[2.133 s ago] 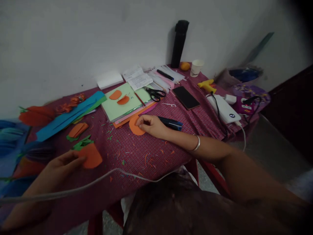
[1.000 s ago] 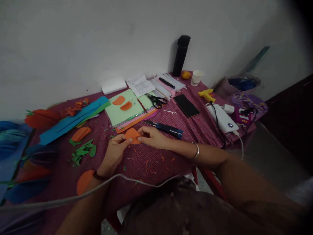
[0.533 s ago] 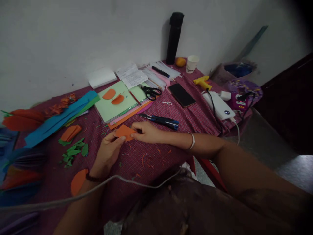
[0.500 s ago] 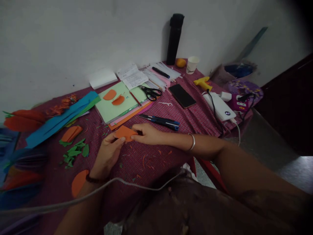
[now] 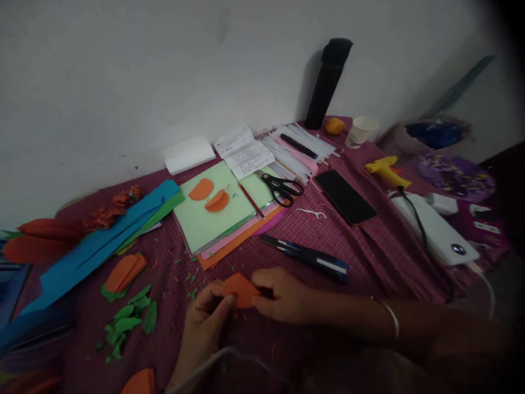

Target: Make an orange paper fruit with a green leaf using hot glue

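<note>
Both of my hands pinch a small folded orange paper piece (image 5: 240,290) just above the maroon tablecloth (image 5: 361,235) near the front edge. My left hand (image 5: 205,323) grips its left side with thumb and fingers closed. My right hand (image 5: 287,298), a bangle on its wrist, holds the right side. Blue-handled pens or cutters (image 5: 307,256) lie just beyond my right hand. A stack of coloured paper sheets (image 5: 221,219) with two orange cut-outs (image 5: 209,196) on top lies further back.
Black scissors (image 5: 283,187), a dark phone (image 5: 344,197), a yellow glue gun (image 5: 385,169), a white power bank (image 5: 435,232), a black flask (image 5: 328,82), a paper cup (image 5: 361,130) and printed papers (image 5: 244,153) lie behind. Green leaf cut-outs (image 5: 131,320), orange pieces (image 5: 123,272) and blue strips (image 5: 94,246) lie left.
My left hand left the orange cut-out at the left and joined the right on the small orange piece. The piece went from flat to folded. The view moved closer and lower.
</note>
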The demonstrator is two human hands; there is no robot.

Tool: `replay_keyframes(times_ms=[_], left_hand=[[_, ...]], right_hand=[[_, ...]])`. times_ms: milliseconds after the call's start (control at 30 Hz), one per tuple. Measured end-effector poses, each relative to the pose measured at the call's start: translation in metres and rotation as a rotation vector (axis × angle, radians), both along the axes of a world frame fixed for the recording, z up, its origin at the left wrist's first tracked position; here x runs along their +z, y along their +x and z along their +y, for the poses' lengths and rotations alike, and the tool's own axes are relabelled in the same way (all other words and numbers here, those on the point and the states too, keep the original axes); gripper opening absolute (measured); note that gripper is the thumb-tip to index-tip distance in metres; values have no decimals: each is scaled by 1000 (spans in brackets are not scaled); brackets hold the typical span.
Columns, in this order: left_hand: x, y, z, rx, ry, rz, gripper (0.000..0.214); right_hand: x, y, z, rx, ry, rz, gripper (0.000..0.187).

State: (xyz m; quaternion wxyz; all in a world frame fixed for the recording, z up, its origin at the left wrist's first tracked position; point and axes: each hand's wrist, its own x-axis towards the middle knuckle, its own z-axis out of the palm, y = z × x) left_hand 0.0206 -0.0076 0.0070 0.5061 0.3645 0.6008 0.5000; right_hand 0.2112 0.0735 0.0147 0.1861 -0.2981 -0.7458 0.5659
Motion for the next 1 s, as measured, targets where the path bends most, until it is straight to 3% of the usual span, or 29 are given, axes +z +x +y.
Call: replay_keyframes(times_ms=[133, 300, 433, 633, 833, 900, 1000], left_hand=[[-2, -1, -6, -37, -1, 35, 36], [2, -3, -9, -39, 58, 193, 26], [6, -1, -6, -52, 20, 229, 14], [6, 3, -4, -51, 30, 295, 15], [1, 5, 0, 36, 93, 89, 25], [1, 6, 2, 93, 141, 76, 25], [4, 8, 2, 159, 200, 80, 25]], right_hand=[[-1, 6, 1, 19, -44, 2, 26], [-2, 8, 3, 56, 81, 61, 25], [-3, 7, 6, 89, 137, 136, 25], [0, 11, 14, 90, 217, 148, 26], [0, 11, 16, 51, 386, 99, 18], [3, 10, 12, 14, 393, 84, 4], [11, 11, 3, -34, 465, 148, 37]])
